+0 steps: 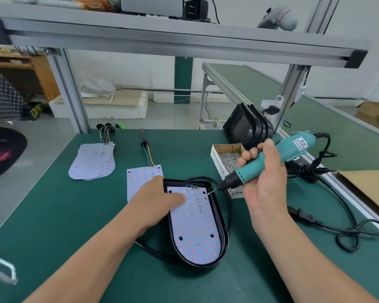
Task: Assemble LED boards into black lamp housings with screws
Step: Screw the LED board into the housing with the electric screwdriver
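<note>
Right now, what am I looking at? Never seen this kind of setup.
No robot here: a person's two bare hands, filmed by one wide camera worn on the head, looking down at a green table. The left hand presses a board lying in a black housing. The right hand grips a teal screwdriver, its bit aimed at the board's upper right corner. Behind it sit a box of screws and a stack of housings. To the left lie a spare board and a pile of boards with wires.
</note>
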